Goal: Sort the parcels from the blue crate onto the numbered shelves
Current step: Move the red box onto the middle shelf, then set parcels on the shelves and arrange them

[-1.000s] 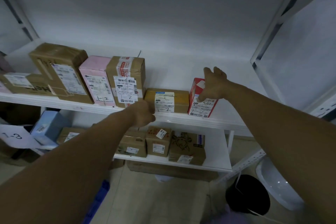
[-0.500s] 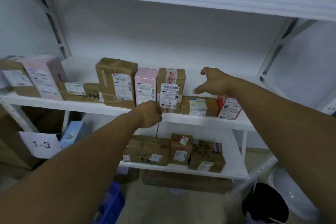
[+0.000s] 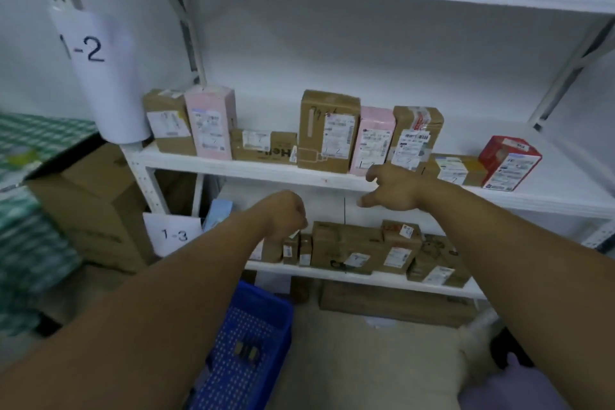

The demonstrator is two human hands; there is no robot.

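Both hands are out in front of the white metal shelf (image 3: 233, 170) tagged by the paper sign reading 1-2 (image 3: 90, 50), and neither one carries a parcel. The left hand (image 3: 286, 215) hangs just below the shelf edge, its grip curled into a fist with nothing showing in it. The right hand (image 3: 394, 191) hovers at the shelf's front lip, grip wide and fingers loose; I cannot tell whether it touches any box.

Behind it, the row of brown and pink cardboard parcels (image 3: 327, 130) stands along the shelf. The red-and-white carton (image 3: 509, 163) sits at the right end, just beside a flat brown box (image 3: 456, 170).

Down on the floor between the forearms is the blue perforated plastic crate (image 3: 253, 319). One small dark item (image 3: 247, 351) lies in its bottom, too blurred to name. The lower white shelf (image 3: 366, 276), by the paper sign reading 1-3 (image 3: 174, 235), holds more brown boxes.

I read this as the gap between placements, with the shelf stocked and the hands free. The next move calls for a reach down into the crate and probably a pinch on that small item. Then its number needs reading and matching to a sign.
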